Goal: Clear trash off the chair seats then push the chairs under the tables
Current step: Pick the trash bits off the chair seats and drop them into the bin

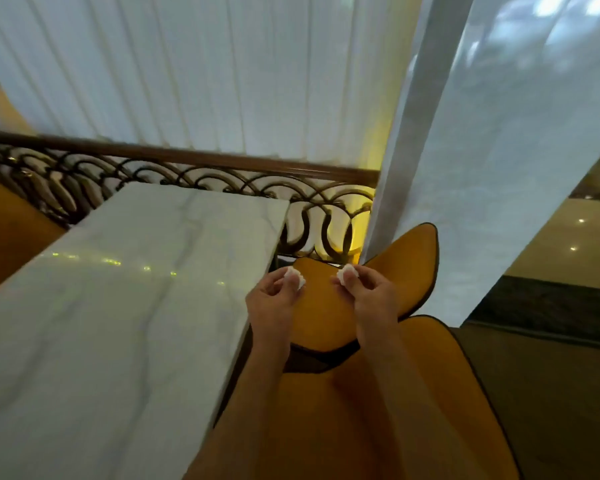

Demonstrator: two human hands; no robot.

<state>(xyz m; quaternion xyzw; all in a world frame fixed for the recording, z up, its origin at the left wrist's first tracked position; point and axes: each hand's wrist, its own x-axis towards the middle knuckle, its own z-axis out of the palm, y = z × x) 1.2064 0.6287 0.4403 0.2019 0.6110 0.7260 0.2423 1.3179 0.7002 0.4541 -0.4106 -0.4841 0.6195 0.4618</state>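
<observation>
Two orange upholstered chairs with dark piping stand to the right of a white marble table (118, 289). Over the far chair's seat (323, 320), my left hand (274, 303) pinches a small crumpled white tissue (297, 277) in its fingertips. My right hand (368, 299) pinches a second white tissue wad (347, 273) the same way. Both wads sit at the far edge of the seat; whether they touch the cushion I cannot tell. The near chair (361, 427) fills the foreground under my forearms.
A dark scrolled metal railing (194, 181) with a wooden top rail runs behind the table and chairs. White curtains hang behind it, and one curtain panel (482, 168) drops beside the far chair's backrest. Another orange chair (11, 233) stands left of the table. Tiled floor lies right.
</observation>
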